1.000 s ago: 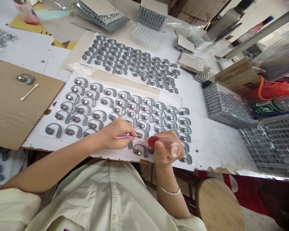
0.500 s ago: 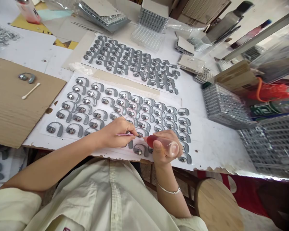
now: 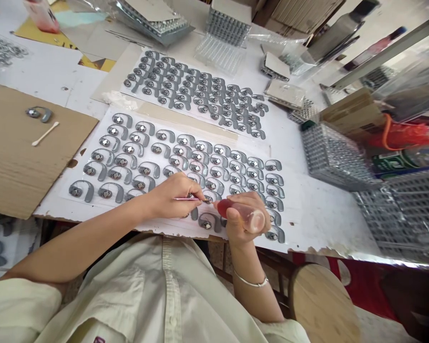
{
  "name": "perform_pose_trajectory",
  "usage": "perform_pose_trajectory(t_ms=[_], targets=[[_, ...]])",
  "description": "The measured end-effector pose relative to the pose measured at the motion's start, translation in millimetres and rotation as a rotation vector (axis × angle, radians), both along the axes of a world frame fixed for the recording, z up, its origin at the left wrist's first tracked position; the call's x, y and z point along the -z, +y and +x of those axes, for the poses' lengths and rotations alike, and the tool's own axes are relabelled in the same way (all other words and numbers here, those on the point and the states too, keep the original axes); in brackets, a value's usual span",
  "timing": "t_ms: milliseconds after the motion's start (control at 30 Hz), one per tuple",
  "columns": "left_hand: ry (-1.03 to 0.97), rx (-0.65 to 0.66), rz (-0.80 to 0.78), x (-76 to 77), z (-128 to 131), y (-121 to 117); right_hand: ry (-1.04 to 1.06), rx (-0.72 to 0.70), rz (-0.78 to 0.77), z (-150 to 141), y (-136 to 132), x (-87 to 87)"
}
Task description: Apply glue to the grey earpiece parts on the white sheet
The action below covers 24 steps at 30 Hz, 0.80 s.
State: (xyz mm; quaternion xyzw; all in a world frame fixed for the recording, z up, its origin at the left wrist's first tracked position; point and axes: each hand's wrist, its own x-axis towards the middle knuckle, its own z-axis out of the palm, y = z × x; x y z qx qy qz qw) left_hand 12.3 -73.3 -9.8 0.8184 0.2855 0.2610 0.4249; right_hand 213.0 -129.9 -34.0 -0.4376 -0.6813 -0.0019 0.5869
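The left hand (image 3: 169, 200) is pinching a thin pink tool (image 3: 188, 199) between the thumb and the fingers, and the fingers are pressed close together. The tip of this tool is at a grey hook-shaped part (image 3: 211, 196) with a shiny round metal centre. The tip is on this part or very just above it; from this view I cannot tell which.

The right hand (image 3: 243, 221) is closed around a small plastic bottle (image 3: 248, 218), with the fingers wrapped on its body. Its red end points to the left hand and stays just beside the tool tip. The bottle holds a reddish liquid. A thin metal bracelet (image 3: 250, 281) is on the right wrist.

Under both hands lies a white sheet (image 3: 153, 226) with many of these grey parts in curved rows, and the hands cover some of them. Another grey part (image 3: 207, 221) lies just below the bottle. Farther forward is a second white sheet (image 3: 214, 116), also full of smaller-looking grey parts. To the left, on a brown cardboard piece (image 3: 28, 157), lie one grey part (image 3: 39, 113) and a cotton swab (image 3: 45, 133). To the right, on the white table (image 3: 325, 224), stand metal mesh trays (image 3: 332, 157).
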Motion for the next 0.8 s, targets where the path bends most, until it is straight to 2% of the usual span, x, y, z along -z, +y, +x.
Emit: perform_pose_trajectory(t_ms=[233,333,500,600,800], targets=[[-0.014,0.0,-0.007,0.8,1,0,-0.024,0.015,-0.007,-1,-1,-1.4],[-0.023,-0.025,-0.051,2.1,1,0,0.041,0.017,0.001,-1,0,-1.4],[-0.072,-0.07,-0.094,2.3,-2,0,0.439,0.063,0.082,1,9,-5.7],[-0.065,-0.1,-0.089,1.7,-5,0,0.621,0.09,0.1,13,11,-11.4],[-0.046,-0.026,-0.044,0.6,-1,-4,0.939,0.095,-0.161,49,-6,-18.4]])
